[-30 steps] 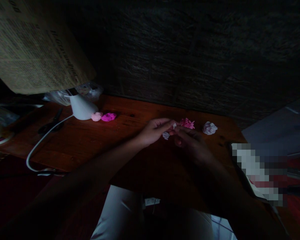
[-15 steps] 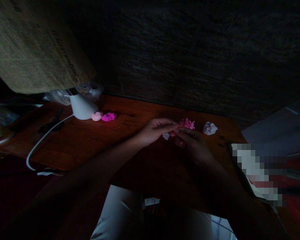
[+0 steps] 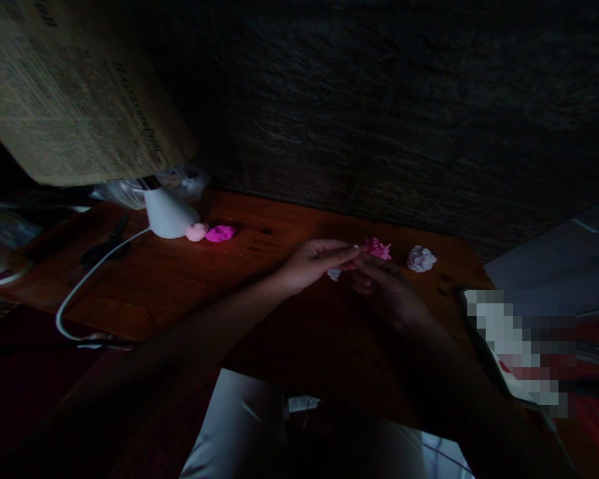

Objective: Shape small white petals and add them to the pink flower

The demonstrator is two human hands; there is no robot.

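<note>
My left hand (image 3: 312, 265) and my right hand (image 3: 387, 287) meet over the wooden table, both closed in a pinch with thumbs and fingertips together. A tiny pale spot shows at the fingertips, but what they pinch is too small and dark to make out. Just below the fingers lies a small white ruffled piece (image 3: 334, 273), partly covered by the hands. Behind my right hand sits a pink ruffled flower-like piece (image 3: 378, 249). Farther right is a white ruffled flower-like piece (image 3: 421, 259), apart from both hands.
On the wooden table (image 3: 259, 219), a pale pink lump (image 3: 197, 231) and a magenta lump (image 3: 220, 233) touch beside a white lamp base (image 3: 167, 213) with a newsprint shade (image 3: 94, 106). Dark scissors (image 3: 104, 246) and a white cable (image 3: 74, 286) lie left. A blurred-out device (image 3: 509, 352) is at right.
The view has shifted slightly, so everything sits a little farther right. Both hands keep their pinch together, with only slight finger movement.
</note>
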